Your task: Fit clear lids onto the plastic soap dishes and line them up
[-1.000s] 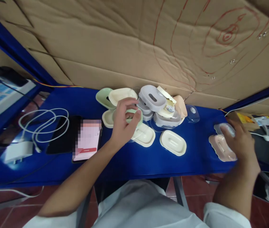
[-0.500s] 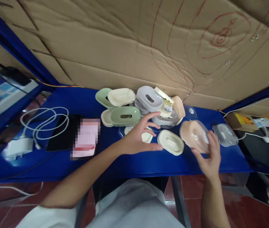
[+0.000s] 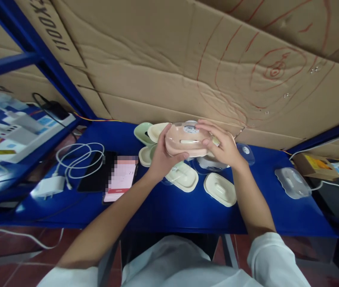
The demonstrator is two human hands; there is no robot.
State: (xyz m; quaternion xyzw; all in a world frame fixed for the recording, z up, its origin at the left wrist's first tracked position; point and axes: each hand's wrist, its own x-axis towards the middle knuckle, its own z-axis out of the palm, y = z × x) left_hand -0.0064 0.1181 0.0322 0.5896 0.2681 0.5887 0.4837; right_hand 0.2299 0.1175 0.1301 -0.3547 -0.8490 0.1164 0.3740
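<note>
Both my hands hold a pink soap dish (image 3: 181, 146) with a clear cover and a round label, raised over the pile on the blue table. My left hand (image 3: 161, 159) grips its left end, fingers behind and thumb along the front. At the other end, my right hand (image 3: 226, 146) is closed round the dish and cover. Below lie two cream oval trays, one (image 3: 220, 189) under my right forearm and another (image 3: 185, 178) near my left wrist. Behind my left hand sit a green dish (image 3: 141, 133) and a cream dish (image 3: 155, 131); the rest of the pile is mostly hidden.
A phone (image 3: 124, 175), a black flat object (image 3: 93, 181) and a white charger (image 3: 49, 185) with a coiled cable lie on the left. Clear covers (image 3: 293, 182) are on the right. A cardboard sheet (image 3: 145, 71) stands behind the table.
My right hand has carried the covered pink dish left, over the pile. My left hand, apart and open before, has taken hold of its left end. The view has shifted slightly.
</note>
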